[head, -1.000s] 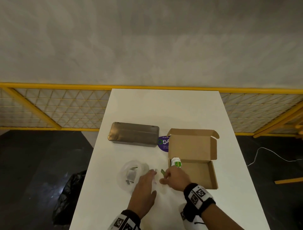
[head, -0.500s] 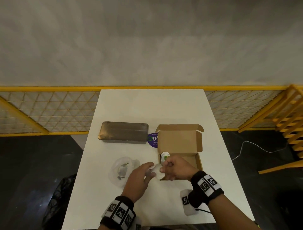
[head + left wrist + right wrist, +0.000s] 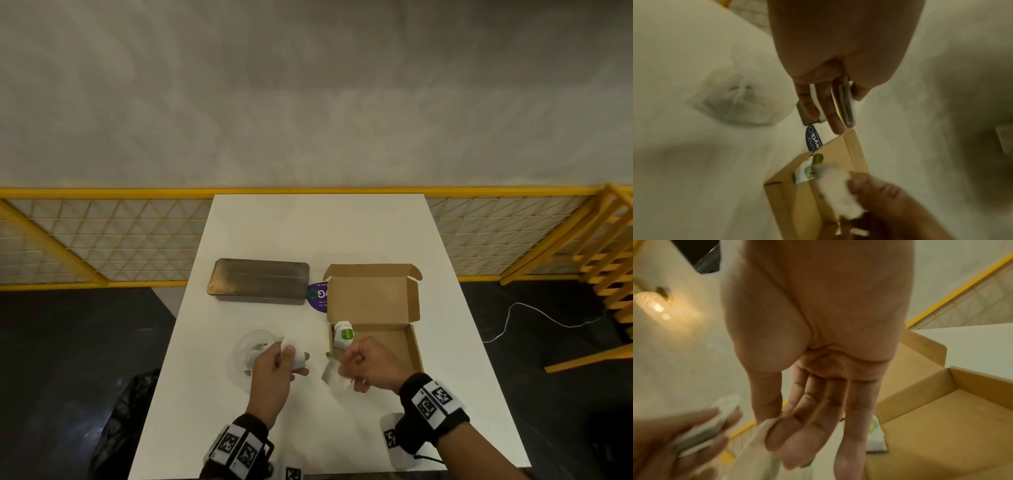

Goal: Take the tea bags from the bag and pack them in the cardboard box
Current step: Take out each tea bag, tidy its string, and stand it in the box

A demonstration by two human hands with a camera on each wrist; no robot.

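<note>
The open cardboard box [image 3: 394, 346] lies on the white table, lid flap up. One white tea bag with a green tag [image 3: 343, 334] stands in its near left corner. My left hand [image 3: 287, 356] holds a few flat white tea bags [image 3: 846, 105] between its fingers, just right of the clear plastic bag [image 3: 251, 346]. My right hand [image 3: 346, 363] pinches a single tea bag [image 3: 756, 441] between thumb and forefinger, in front of the box's left wall. The plastic bag [image 3: 740, 100] shows more tea bags inside.
A closed metal tin [image 3: 258, 281] lies behind the plastic bag, with a purple round sticker [image 3: 318, 296] between it and the box. A yellow mesh fence [image 3: 102, 236] runs behind the table. A black bag [image 3: 126, 411] sits on the floor at the left.
The hands, together at the box's near left corner half a second ago, have drawn apart. The left one went left with tea bags; the right one keeps a single tea bag.
</note>
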